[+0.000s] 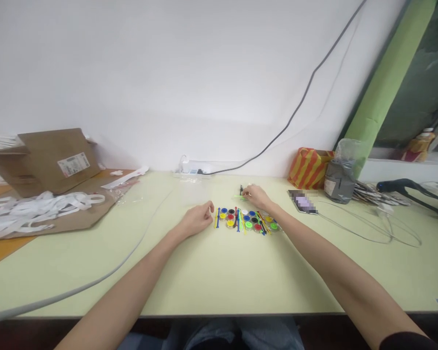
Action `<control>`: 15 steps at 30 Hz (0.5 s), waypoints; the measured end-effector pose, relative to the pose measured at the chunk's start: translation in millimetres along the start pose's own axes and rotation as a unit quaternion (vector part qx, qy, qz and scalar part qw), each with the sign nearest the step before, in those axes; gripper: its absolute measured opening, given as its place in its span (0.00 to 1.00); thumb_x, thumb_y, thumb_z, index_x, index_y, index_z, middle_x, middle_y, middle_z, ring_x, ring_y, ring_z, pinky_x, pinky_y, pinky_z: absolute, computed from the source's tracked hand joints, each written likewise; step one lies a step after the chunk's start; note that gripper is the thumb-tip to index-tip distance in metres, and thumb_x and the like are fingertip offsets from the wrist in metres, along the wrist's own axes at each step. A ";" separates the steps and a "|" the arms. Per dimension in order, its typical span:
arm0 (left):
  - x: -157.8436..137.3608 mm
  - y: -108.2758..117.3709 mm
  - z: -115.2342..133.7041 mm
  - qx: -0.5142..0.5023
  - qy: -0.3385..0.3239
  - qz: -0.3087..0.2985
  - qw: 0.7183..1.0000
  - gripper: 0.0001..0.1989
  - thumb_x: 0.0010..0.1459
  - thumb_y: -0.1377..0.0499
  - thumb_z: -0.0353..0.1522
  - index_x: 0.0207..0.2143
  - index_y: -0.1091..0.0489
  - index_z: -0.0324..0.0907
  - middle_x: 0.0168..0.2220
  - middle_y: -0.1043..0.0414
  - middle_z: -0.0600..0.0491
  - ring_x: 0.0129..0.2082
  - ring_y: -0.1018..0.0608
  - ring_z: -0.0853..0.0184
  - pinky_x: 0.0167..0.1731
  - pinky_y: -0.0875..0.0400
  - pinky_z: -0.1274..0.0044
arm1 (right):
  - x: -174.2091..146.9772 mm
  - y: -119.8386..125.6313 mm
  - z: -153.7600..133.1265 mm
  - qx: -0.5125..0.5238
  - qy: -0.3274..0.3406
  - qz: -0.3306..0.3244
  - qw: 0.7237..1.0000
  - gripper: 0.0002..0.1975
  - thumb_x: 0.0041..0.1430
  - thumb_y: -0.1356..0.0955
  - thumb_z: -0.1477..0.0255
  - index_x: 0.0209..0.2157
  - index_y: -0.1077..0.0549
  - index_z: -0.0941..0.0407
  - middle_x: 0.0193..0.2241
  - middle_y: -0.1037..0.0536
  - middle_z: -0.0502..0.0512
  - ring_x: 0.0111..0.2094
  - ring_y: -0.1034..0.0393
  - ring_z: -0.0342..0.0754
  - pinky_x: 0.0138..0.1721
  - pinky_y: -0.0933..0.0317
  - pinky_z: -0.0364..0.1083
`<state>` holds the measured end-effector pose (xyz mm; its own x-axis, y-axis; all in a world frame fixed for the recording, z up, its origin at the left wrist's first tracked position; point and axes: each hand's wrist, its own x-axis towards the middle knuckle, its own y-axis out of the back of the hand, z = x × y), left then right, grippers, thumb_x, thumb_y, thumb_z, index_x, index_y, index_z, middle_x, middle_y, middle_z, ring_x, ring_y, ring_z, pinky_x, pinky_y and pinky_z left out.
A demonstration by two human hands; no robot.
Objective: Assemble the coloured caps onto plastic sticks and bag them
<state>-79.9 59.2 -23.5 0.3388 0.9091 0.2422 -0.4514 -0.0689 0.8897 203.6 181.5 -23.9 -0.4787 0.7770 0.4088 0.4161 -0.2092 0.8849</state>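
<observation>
My right hand point(256, 197) reaches to the far side of a group of small coloured pieces. Its fingers are pinched at a thin green plastic stick point(238, 196), with a small black piece point(241, 188) right beside them. My left hand point(197, 219) rests at the group's left edge, fingers loosely curled and apart, nothing visible in them. Close to it lie a blue arrow-ended stick point(218, 218) and a yellow stick point(215, 219). Round discs, such as a red disc point(230, 217) and a green disc point(248, 225), sit in rows between bundles of sticks. My right forearm partly covers the right end.
At left are a cardboard box point(54, 163) and white straps point(40, 211). A thick grey cable point(105, 277) crosses the table. A power strip point(191, 170) stands by the wall. On the right are a phone point(302, 201), a striped bag point(308, 167), a grey container point(339, 182) and loose cables.
</observation>
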 end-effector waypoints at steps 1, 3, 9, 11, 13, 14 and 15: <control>0.3 -1.0 -1.2 -0.019 -0.001 0.014 1.000 0.13 0.55 0.48 0.28 0.44 0.36 0.46 0.26 0.32 0.58 0.27 0.29 0.66 0.28 0.41 0.75 | 1.2 2.4 -5.6 0.011 0.002 0.008 1.000 0.09 0.58 0.34 0.78 0.31 0.22 0.55 0.33 0.21 0.59 0.41 0.33 0.53 0.44 0.45 0.48; 1.0 -1.7 -0.4 -0.059 -0.004 0.058 0.997 0.13 0.60 0.49 0.30 0.48 0.38 0.45 0.30 0.31 0.58 0.29 0.29 0.67 0.31 0.39 0.76 | 1.7 9.9 -21.0 0.054 0.006 0.048 0.997 0.08 0.59 0.35 0.77 0.31 0.24 0.55 0.32 0.22 0.58 0.39 0.33 0.52 0.44 0.44 0.48; -0.9 3.4 28.8 -0.140 -0.094 0.125 0.978 0.25 0.65 0.45 0.42 0.61 0.45 0.47 0.45 0.31 0.51 0.42 0.28 0.66 0.42 0.33 0.75 | -23.9 32.9 -99.0 0.308 0.031 0.173 0.935 0.03 0.60 0.37 0.70 0.34 0.33 0.55 0.30 0.27 0.51 0.32 0.34 0.46 0.36 0.41 0.45; -2.4 5.1 38.7 -0.158 -0.114 0.134 0.972 0.21 0.67 0.47 0.42 0.59 0.44 0.46 0.44 0.30 0.51 0.41 0.27 0.66 0.42 0.32 0.74 | -38.2 35.0 -121.1 0.348 0.054 0.139 0.926 0.03 0.60 0.36 0.70 0.33 0.35 0.54 0.29 0.29 0.49 0.32 0.35 0.46 0.35 0.42 0.44; -3.3 7.5 44.2 -0.154 -0.123 0.164 0.967 0.15 0.69 0.51 0.40 0.54 0.39 0.45 0.41 0.30 0.52 0.39 0.27 0.67 0.42 0.32 0.74 | -50.4 33.6 -133.5 0.382 0.059 0.115 0.915 0.05 0.61 0.36 0.69 0.32 0.37 0.54 0.29 0.32 0.48 0.32 0.37 0.45 0.35 0.42 0.44; -3.7 9.2 45.4 -0.147 -0.129 0.177 0.965 0.14 0.70 0.52 0.40 0.53 0.38 0.45 0.41 0.29 0.52 0.38 0.27 0.67 0.42 0.33 0.73 | -55.2 31.7 -136.4 0.404 0.057 0.100 0.908 0.06 0.62 0.36 0.68 0.32 0.38 0.54 0.29 0.33 0.48 0.32 0.38 0.45 0.34 0.42 0.44; -4.0 11.2 46.0 -0.138 -0.138 0.180 0.964 0.13 0.70 0.53 0.39 0.52 0.37 0.45 0.42 0.29 0.51 0.39 0.27 0.67 0.43 0.33 0.73 | -59.1 29.2 -137.7 0.431 0.054 0.082 0.897 0.07 0.62 0.36 0.67 0.32 0.38 0.54 0.30 0.34 0.48 0.32 0.38 0.45 0.34 0.42 0.44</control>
<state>-48.3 35.9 3.3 0.3084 0.6996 0.6446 -0.7706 -0.2135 0.6005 137.6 47.8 8.5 -0.4101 0.7053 0.5783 0.9083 0.2581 0.3292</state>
